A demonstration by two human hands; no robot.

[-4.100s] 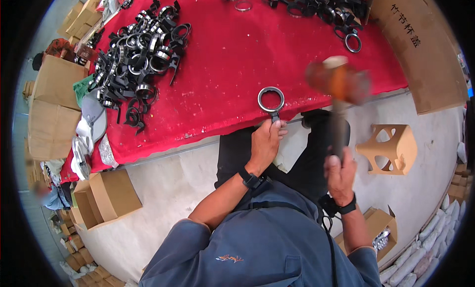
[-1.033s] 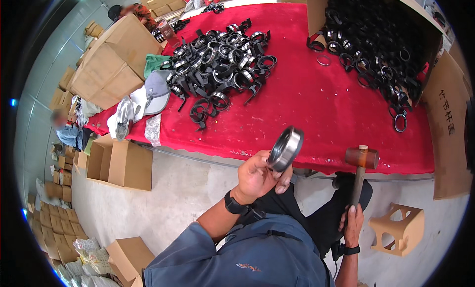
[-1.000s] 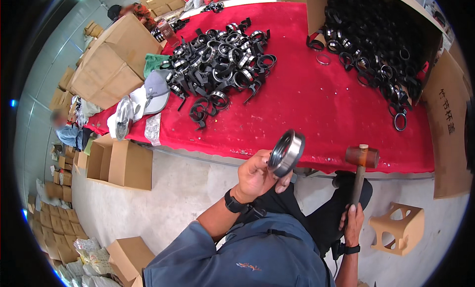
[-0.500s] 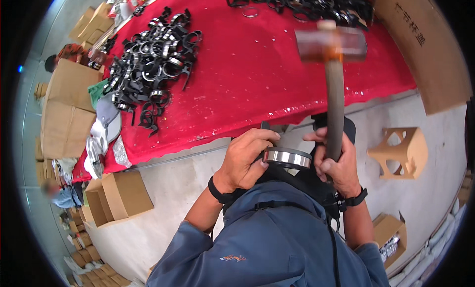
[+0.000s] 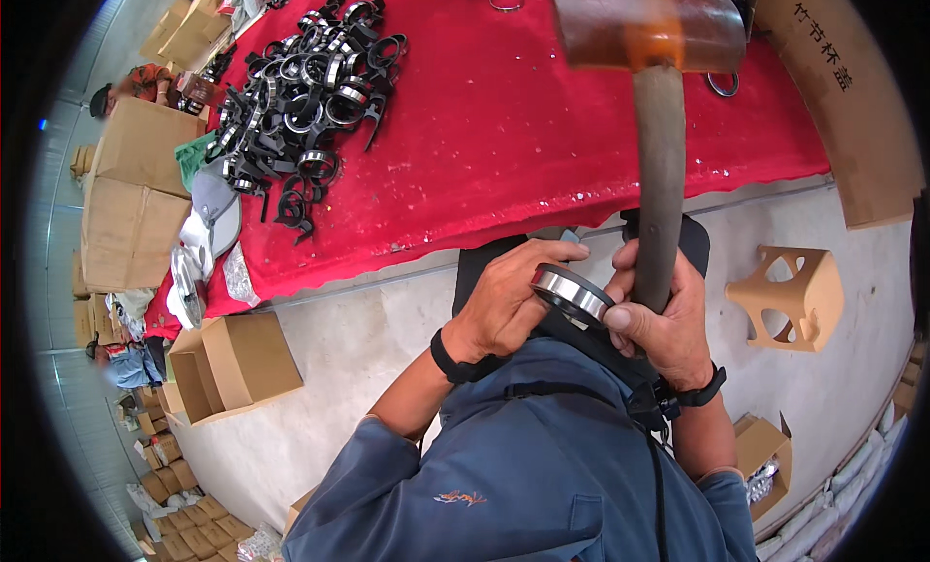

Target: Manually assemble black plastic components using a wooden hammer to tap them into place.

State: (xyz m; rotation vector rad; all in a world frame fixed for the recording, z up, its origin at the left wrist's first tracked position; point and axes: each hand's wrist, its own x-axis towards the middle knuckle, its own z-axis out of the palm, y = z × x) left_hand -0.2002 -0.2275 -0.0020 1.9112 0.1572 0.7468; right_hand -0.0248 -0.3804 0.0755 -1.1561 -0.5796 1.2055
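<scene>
My left hand (image 5: 504,305) is closed on the left side of a black ring part with a silver metal band (image 5: 572,294). The ring is tilted over my lap, its right edge dipping toward my other hand. My right hand (image 5: 668,320) grips the wooden handle of a mallet (image 5: 662,174), which stands up in front of me. Its amber, translucent head appears above the red table. The thumb of that hand lies at the ring's right edge, seemingly touching it. A pile of similar black and silver rings (image 5: 305,107) lies on the table's left part.
Red cloth covers the table (image 5: 465,155). A large carton (image 5: 852,107) stands at its right end. On the floor are a cut-out cardboard insert (image 5: 790,298), an open box (image 5: 237,368) at left and a box of shiny parts (image 5: 760,465). People are at the far left.
The ring has tilted, its right side going down, and my right hand has come closer to it. The mallet's head now shows larger and higher in view.
</scene>
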